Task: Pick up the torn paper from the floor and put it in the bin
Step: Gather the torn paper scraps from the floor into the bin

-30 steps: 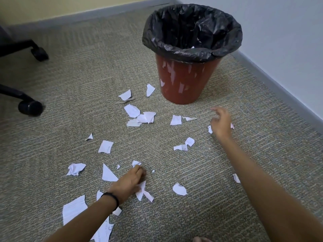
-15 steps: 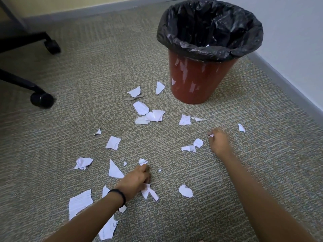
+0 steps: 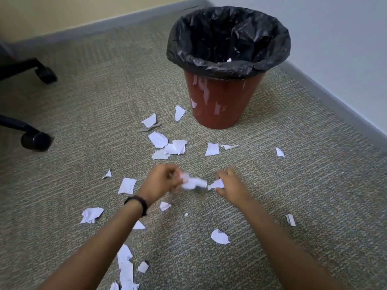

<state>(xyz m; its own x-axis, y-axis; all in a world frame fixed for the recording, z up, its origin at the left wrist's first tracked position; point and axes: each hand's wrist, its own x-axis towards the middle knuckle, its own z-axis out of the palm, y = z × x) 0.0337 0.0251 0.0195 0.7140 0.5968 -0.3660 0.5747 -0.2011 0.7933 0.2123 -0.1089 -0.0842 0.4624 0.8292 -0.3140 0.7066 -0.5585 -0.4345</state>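
1. My left hand (image 3: 160, 182) is blurred, but its fingers are curled round a crumpled wad of white paper (image 3: 192, 183), gripping it just above the floor.
2. My right hand (image 3: 231, 185) pinches a small white scrap (image 3: 216, 183) between thumb and fingers. The scrap's tip is almost touching the wad.
3. Both hands meet in the middle of the grey-beige ribbed carpet (image 3: 293, 195), well short of the bin.
4. The reddish-brown tapered plastic bin (image 3: 222, 105) stands upright ahead of my hands, close to the grey skirting board (image 3: 335, 97). A black plastic liner (image 3: 184, 57) is folded over its rim, and a few white bits (image 3: 229, 59) show inside.
5. Many torn white paper pieces (image 3: 167, 145) lie scattered on the carpet: a cluster between my hands and the bin, others beside my left forearm, and single ones to the right.
6. A black band (image 3: 137, 203) circles my left wrist.
7. Two black chair castors (image 3: 35, 141) sit at the far left.
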